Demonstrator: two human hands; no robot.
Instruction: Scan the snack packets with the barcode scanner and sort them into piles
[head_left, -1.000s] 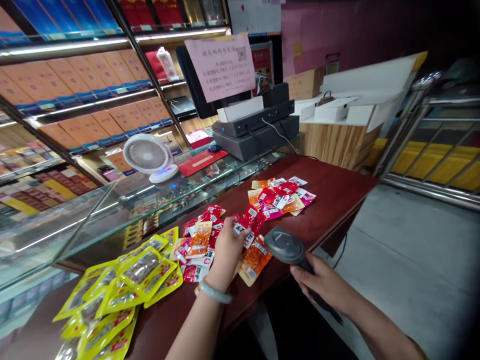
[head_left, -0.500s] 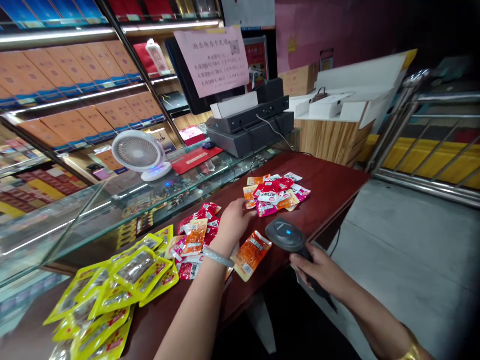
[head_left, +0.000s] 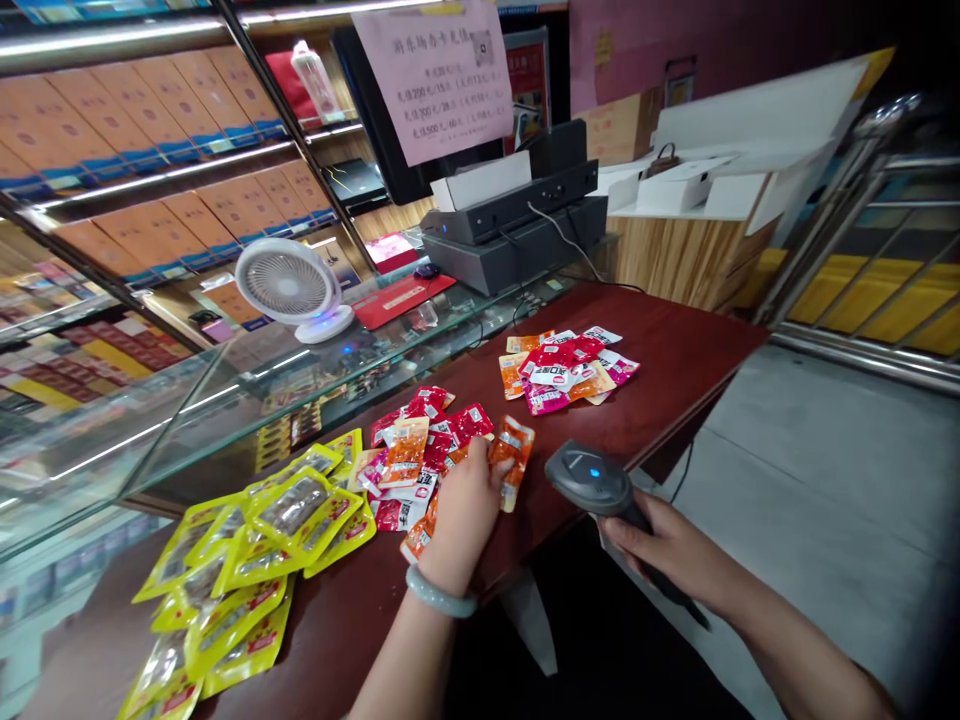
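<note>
My left hand (head_left: 471,505) has its fingers closed on the edge of an orange snack packet (head_left: 514,462), tilted just above the dark red table. Under and beside that wrist lies a mixed pile of red, pink and orange snack packets (head_left: 409,450). My right hand (head_left: 664,545) is wrapped round the handle of a dark barcode scanner (head_left: 592,475), its head with a small blue light pointing left toward the packet. Farther back on the table is a second pile of small packets (head_left: 566,372). Yellow snack packets (head_left: 292,510) are heaped on the left.
A glass display counter (head_left: 187,430) runs along the table's far left side, with a white fan (head_left: 289,285) and a cash drawer (head_left: 517,245) on it. A monitor bearing a pink paper notice (head_left: 442,80) stands behind. Metal railing (head_left: 847,240) is at the right.
My left hand has drawn back from the far pile toward the near one and taken hold of the orange packet. The scanner stays in my right hand. The view has shifted slightly.
</note>
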